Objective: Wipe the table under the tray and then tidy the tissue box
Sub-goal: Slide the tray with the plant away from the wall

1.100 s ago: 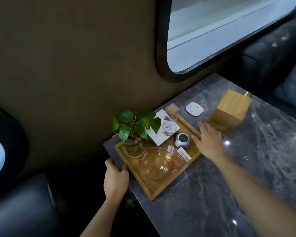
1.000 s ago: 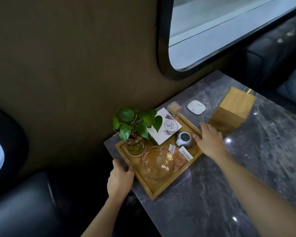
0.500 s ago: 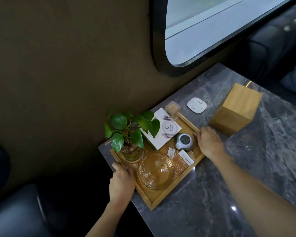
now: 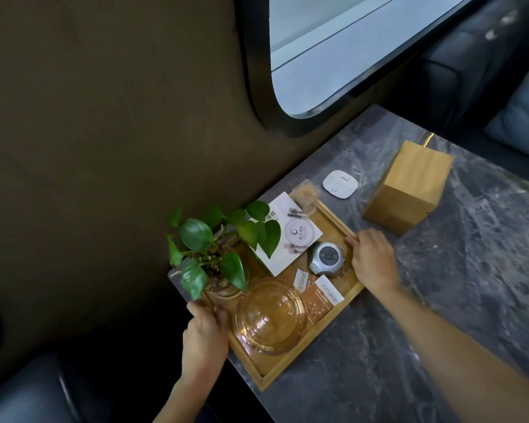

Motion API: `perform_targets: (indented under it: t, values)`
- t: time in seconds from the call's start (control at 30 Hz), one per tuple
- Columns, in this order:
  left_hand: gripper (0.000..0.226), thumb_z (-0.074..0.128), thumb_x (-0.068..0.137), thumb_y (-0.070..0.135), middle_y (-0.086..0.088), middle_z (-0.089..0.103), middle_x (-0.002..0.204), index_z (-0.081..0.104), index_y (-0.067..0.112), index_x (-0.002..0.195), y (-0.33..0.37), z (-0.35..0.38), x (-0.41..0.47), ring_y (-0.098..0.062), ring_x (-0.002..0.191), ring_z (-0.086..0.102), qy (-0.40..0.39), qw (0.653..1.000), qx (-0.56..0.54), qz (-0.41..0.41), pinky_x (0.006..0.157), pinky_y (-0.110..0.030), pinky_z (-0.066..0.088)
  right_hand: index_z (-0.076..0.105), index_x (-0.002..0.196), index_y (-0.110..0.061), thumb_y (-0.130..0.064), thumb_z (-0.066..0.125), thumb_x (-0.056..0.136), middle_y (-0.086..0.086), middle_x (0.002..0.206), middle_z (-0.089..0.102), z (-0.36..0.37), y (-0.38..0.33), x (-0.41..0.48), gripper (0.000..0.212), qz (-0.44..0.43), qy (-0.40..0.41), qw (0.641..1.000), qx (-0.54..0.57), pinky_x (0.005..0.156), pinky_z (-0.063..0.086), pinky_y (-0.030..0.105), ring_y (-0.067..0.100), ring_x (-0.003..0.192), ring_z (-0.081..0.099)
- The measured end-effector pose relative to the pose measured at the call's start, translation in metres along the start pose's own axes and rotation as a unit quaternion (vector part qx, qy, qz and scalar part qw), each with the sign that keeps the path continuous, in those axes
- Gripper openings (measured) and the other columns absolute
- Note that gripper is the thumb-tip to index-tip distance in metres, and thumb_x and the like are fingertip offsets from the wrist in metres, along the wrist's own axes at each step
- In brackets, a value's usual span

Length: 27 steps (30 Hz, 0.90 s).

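A wooden tray (image 4: 290,366) sits at the wall-side corner of the grey marble table (image 4: 440,300). It carries a potted green plant (image 4: 214,248), a glass bowl (image 4: 271,315), a white booklet (image 4: 290,236), a grey round gadget (image 4: 326,257) and paper sachets (image 4: 319,299). My left hand (image 4: 203,334) grips the tray's left rim below the plant. My right hand (image 4: 371,259) grips the tray's right rim beside the gadget. The wooden tissue box (image 4: 409,186) stands on the table just beyond my right hand, apart from the tray.
A white square pad (image 4: 340,184) lies on the table between tray and tissue box. A small toothpick holder (image 4: 306,195) stands at the tray's far corner. The brown wall and a window (image 4: 333,47) border the table; dark seats lie at left and far right.
My left hand came up from off the table edge and closed on the tray's left rim. My right hand settled onto the right rim. The camera moved closer.
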<state>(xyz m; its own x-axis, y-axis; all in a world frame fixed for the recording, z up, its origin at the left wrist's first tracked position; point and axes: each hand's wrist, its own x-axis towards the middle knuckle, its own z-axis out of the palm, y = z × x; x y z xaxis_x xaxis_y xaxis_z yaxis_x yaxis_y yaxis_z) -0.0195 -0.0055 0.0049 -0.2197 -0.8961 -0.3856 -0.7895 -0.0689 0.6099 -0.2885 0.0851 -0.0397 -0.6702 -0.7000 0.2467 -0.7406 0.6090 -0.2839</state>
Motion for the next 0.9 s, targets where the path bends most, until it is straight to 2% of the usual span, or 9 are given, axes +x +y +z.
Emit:
perform_targets:
  t: [0.07, 0.23, 0.37, 0.47, 0.6, 0.67, 0.8, 0.9]
  values:
    - [0.019, 0.045, 0.091, 0.019, -0.033, 0.063, 0.093, 0.030, 0.007, 0.089, 0.001, -0.004, -0.003, -0.050, 0.089, 0.060, 0.003, 1.000, 0.008, 0.008, 0.073, -0.047, 0.044, 0.055, 0.063, 0.004, -0.004, 0.059, 0.079, 0.024, 0.062, 0.059, -0.005, 0.000, -0.009, 0.019, 0.009, 0.010, 1.000, 0.007, 0.054, 0.050, 0.039, 0.037, 0.058, 0.058]
    - [0.020, 0.046, 0.090, 0.020, -0.028, 0.062, 0.084, 0.032, 0.006, 0.089, 0.003, -0.006, -0.018, -0.049, 0.085, 0.060, -0.013, 1.000, 0.014, 0.025, 0.071, -0.045, 0.043, 0.057, 0.067, 0.006, 0.001, 0.066, 0.079, 0.025, 0.069, 0.060, -0.023, 0.011, -0.037, 0.016, 0.076, 0.016, 0.996, 0.051, 0.058, 0.048, 0.041, 0.039, 0.067, 0.057]
    - [0.021, 0.047, 0.090, 0.019, -0.031, 0.061, 0.088, 0.032, 0.004, 0.088, 0.008, 0.003, -0.033, -0.048, 0.086, 0.061, -0.034, 0.997, 0.046, 0.051, 0.069, -0.043, 0.042, 0.054, 0.066, 0.004, 0.000, 0.066, 0.079, 0.023, 0.068, 0.059, -0.040, 0.029, -0.066, 0.019, 0.104, 0.032, 0.993, 0.039, 0.061, 0.049, 0.043, 0.036, 0.067, 0.057]
    - [0.018, 0.044, 0.092, 0.018, -0.020, 0.055, 0.080, 0.036, 0.003, 0.093, 0.013, 0.015, -0.045, -0.047, 0.089, 0.061, -0.062, 0.992, 0.071, 0.083, 0.075, -0.046, 0.046, 0.054, 0.063, 0.002, 0.000, 0.069, 0.077, 0.020, 0.064, 0.059, -0.055, 0.045, -0.090, 0.020, 0.131, 0.042, 0.990, 0.014, 0.058, 0.049, 0.040, 0.035, 0.062, 0.057]
    - [0.023, 0.048, 0.089, 0.019, -0.032, 0.065, 0.086, 0.029, 0.006, 0.085, 0.016, 0.037, -0.053, -0.048, 0.081, 0.063, -0.095, 0.988, 0.073, 0.093, 0.072, -0.048, 0.046, 0.054, 0.061, 0.003, 0.001, 0.070, 0.075, 0.021, 0.062, 0.059, -0.073, 0.069, -0.117, 0.022, 0.176, 0.042, 0.983, 0.009, 0.054, 0.049, 0.040, 0.036, 0.058, 0.057]
    - [0.022, 0.048, 0.089, 0.019, -0.030, 0.065, 0.086, 0.029, 0.007, 0.084, 0.018, 0.049, -0.058, -0.047, 0.079, 0.063, -0.121, 0.983, 0.077, 0.118, 0.069, -0.047, 0.046, 0.056, 0.066, 0.006, -0.003, 0.065, 0.081, 0.024, 0.069, 0.061, -0.082, 0.083, -0.127, 0.019, 0.216, 0.039, 0.976, 0.016, 0.059, 0.047, 0.043, 0.038, 0.066, 0.057]
    - [0.017, 0.045, 0.090, 0.015, -0.027, 0.063, 0.092, 0.031, 0.007, 0.087, 0.033, 0.071, -0.073, -0.046, 0.090, 0.060, -0.159, 0.971, 0.068, 0.162, 0.067, -0.041, 0.038, 0.057, 0.088, 0.005, -0.017, 0.047, 0.094, 0.022, 0.097, 0.060, -0.101, 0.113, -0.148, 0.024, 0.291, -0.003, 0.957, 0.009, 0.081, 0.040, 0.042, 0.035, 0.094, 0.053]
    - [0.014, 0.044, 0.089, 0.013, -0.029, 0.062, 0.093, 0.032, 0.005, 0.087, 0.048, 0.088, -0.081, -0.047, 0.089, 0.059, -0.178, 0.964, 0.063, 0.187, 0.070, -0.044, 0.041, 0.057, 0.091, 0.005, -0.017, 0.047, 0.094, 0.023, 0.102, 0.061, -0.111, 0.131, -0.160, 0.025, 0.318, 0.004, 0.948, 0.012, 0.085, 0.038, 0.041, 0.035, 0.099, 0.052]
